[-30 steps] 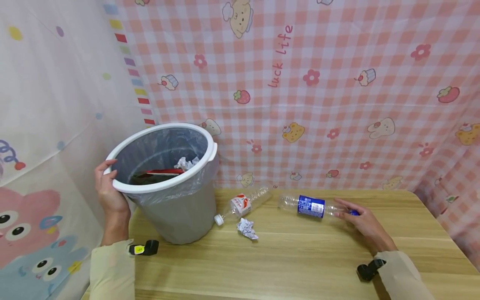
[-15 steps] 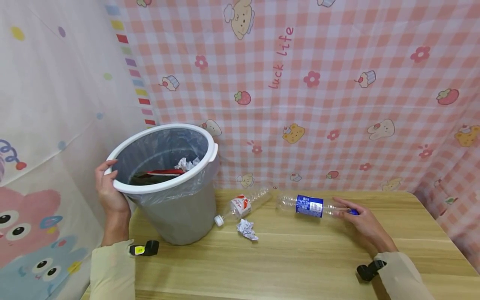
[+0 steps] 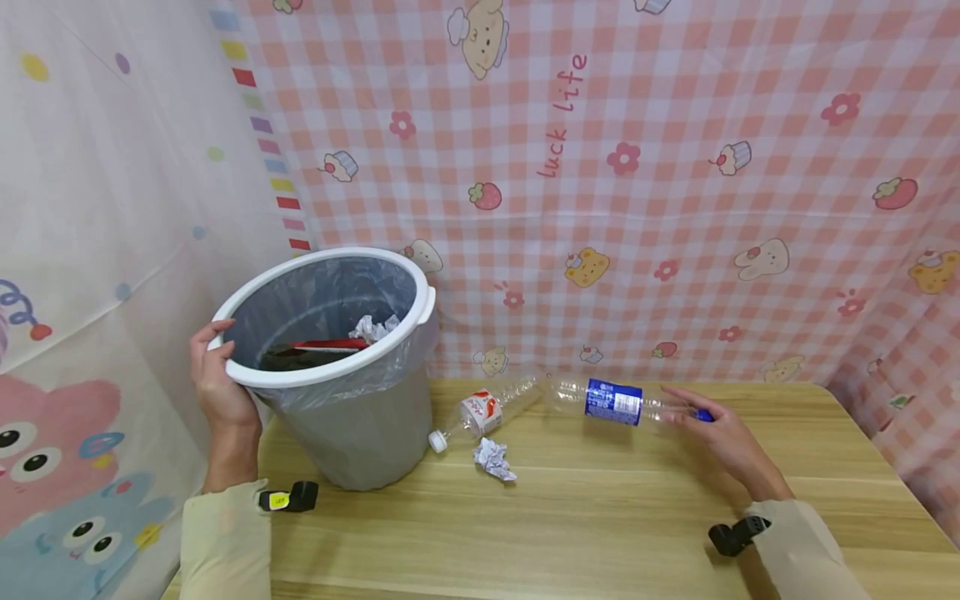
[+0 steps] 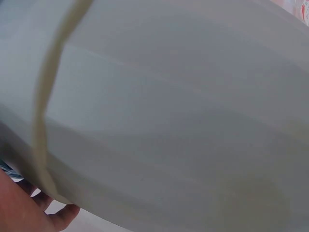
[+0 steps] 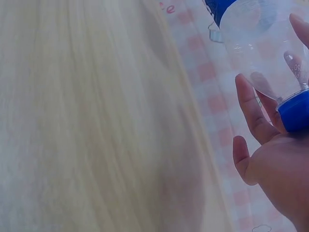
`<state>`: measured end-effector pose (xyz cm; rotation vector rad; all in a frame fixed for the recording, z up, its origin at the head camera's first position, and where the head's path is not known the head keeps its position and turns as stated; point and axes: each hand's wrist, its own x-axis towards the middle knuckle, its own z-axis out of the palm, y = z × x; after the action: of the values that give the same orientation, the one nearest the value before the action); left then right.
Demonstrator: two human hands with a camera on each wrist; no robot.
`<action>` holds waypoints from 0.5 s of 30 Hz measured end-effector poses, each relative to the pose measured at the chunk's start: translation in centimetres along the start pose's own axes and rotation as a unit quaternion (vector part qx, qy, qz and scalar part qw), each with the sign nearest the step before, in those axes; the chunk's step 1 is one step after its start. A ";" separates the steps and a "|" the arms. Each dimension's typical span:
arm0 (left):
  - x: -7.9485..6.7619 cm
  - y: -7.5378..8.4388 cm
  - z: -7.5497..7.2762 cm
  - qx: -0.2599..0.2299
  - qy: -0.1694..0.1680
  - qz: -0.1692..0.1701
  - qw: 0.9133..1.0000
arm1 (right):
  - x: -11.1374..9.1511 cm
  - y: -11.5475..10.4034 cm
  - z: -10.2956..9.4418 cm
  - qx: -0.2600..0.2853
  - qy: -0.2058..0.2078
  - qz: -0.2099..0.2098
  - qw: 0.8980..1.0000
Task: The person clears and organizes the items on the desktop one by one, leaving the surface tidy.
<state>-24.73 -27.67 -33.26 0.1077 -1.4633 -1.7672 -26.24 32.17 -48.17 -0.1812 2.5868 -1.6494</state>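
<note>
A grey trash bin point(image 3: 367, 437) with a white rim and clear liner stands at the left of the table in the head view. My left hand point(image 3: 223, 392) grips the near left of that rim; its fingertips also show low in the left wrist view. With thumb and fingers, my right hand point(image 3: 723, 435) holds a clear plastic bottle point(image 3: 613, 402) by its neck, close to the blue cap point(image 5: 295, 113). The bottle has a blue label and lies sideways, its base toward the bin. Inside the bin are crumpled paper point(image 3: 372, 327) and something red point(image 3: 330, 343).
Between bin and held bottle lies another clear bottle point(image 3: 482, 412) with a white cap and red-and-white label. A crumpled paper ball point(image 3: 495, 459) sits in front of it on the wooden table point(image 3: 540, 533). A checked cloth point(image 3: 652, 217) hangs behind.
The blue-labelled bottle has shifted slightly left and up with my right hand, its base nearing the other bottle. My left hand and the bin have stayed where they were.
</note>
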 end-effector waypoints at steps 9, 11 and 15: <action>0.1 0.0 0.0 -0.009 0.005 0.002 1.000 | 0.3 -1.3 0.6 0.006 0.005 -0.025 1.000; 0.1 -0.1 0.0 -0.010 0.006 0.003 1.000 | 0.4 -1.6 0.6 0.011 0.003 -0.024 1.000; 0.1 -0.1 0.0 -0.009 0.007 0.003 1.000 | 0.5 -2.1 0.6 0.012 0.004 -0.012 1.000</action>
<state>-24.82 -27.70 -33.28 0.1059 -1.4364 -1.7719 -26.54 30.70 -46.50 -0.2060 2.5802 -1.6923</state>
